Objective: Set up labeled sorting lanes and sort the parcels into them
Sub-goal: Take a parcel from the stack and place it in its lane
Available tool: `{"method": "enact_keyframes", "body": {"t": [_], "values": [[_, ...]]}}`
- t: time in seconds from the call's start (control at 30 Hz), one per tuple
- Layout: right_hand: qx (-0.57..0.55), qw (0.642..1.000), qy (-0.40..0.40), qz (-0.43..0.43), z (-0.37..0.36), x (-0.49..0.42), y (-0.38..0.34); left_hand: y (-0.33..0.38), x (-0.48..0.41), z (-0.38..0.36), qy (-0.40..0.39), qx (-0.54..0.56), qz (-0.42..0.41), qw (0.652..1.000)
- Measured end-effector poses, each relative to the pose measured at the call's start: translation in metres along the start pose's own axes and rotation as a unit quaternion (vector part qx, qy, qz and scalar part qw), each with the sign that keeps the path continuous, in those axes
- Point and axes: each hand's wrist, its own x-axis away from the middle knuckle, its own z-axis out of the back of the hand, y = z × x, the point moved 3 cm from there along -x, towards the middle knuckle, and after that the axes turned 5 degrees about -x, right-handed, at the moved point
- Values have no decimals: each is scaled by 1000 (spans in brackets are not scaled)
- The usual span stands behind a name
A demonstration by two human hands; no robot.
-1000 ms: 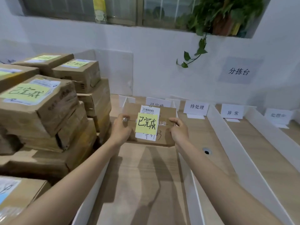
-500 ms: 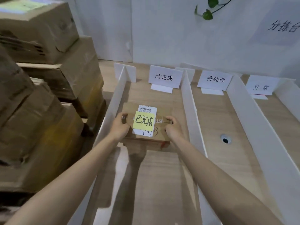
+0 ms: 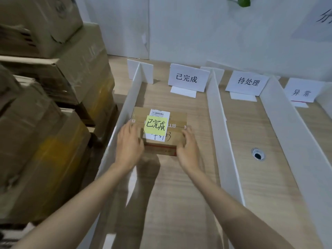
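A small cardboard parcel (image 3: 177, 119) with a yellow note reading 已完成 rests on the wooden floor of the leftmost lane, between two white dividers. My left hand (image 3: 128, 142) grips its near-left corner and my right hand (image 3: 187, 144) grips its near-right corner. A white sign 已完成 (image 3: 187, 78) stands at the far end of this lane. Signs 待处理 (image 3: 248, 82) and 异常 (image 3: 301, 91) head the two lanes to the right.
A tall stack of cardboard parcels (image 3: 53, 105) fills the left side, close to the left divider (image 3: 116, 132). White dividers (image 3: 221, 123) separate the lanes. A round cable hole (image 3: 258, 154) sits in the second lane. A white wall closes the far side.
The parcel has come down from in front of the signs onto the lane floor, and my hands have slid toward its near corners. My view has tilted downward and closer.
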Motion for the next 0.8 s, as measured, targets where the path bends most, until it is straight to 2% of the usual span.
{"method": "enact_keyframes", "body": {"t": [0.07, 0.13, 0.2, 0.27, 0.37, 0.53, 0.8], "values": [[137, 986, -40, 81, -7, 23, 1, 2, 23, -8, -12, -82, -51, 995], [255, 956, -109, 94, -17, 35, 6, -2, 37, -19, -66, -151, -52, 985], [323, 930, -145, 99, -19, 39, 6, -9, 41, -27, -125, -194, -34, 972], [358, 913, -161, 111, -19, 34, 5, -13, 34, -28, -151, -222, -38, 962], [392, 894, -187, 108, -21, 9, -3, -10, 7, -25, -181, -212, -42, 960], [389, 892, -220, 69, -32, -48, -24, -5, -55, -28, -236, -218, -34, 946], [392, 886, -240, 65, -42, -107, -31, -12, -117, -39, -244, -241, -56, 938]]}}
